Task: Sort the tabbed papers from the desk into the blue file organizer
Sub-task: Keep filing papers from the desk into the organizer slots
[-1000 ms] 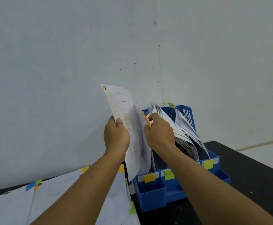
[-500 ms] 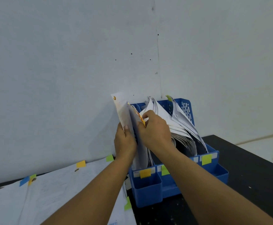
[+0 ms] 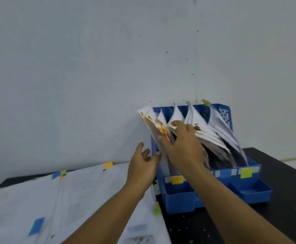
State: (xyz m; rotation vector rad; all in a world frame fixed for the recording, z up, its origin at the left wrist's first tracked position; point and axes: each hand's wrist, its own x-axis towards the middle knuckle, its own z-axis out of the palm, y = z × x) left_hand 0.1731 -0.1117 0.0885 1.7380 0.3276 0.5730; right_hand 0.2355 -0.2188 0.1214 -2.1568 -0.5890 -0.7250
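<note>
The blue plastic file organizer [image 3: 214,189] stands on the black desk [image 3: 275,173] against the white wall, its upright slots crowded with white sheets that fan to the right; small coloured labels, yellow [image 3: 177,179] at the left slot and green [image 3: 246,172] at the right, mark its front. The right hand [image 3: 182,147] lies over the filed papers, thumb against the leftmost orange-tabbed sheets [image 3: 157,127] and fingers curled onto the tops of the next bundle, so it seems to part and press rather than carry anything; whether it truly pinches a sheet I cannot tell through the blur. The left hand [image 3: 142,166] hangs just left of the organizer with fingers spread and holding nothing, its fingertips near or touching the sheet's lower edge. More tabbed white papers [image 3: 55,199] lie flat on the desk to the left, unsorted.

The step in hand looks like seating a sheet in the leftmost slot; to do it well, hold the neighbouring bundle back with the right hand, guide the sheet's bottom edge fully down, and check its tab colour against the slot's label; loose leaning sheets could buckle or slip between slots.
</note>
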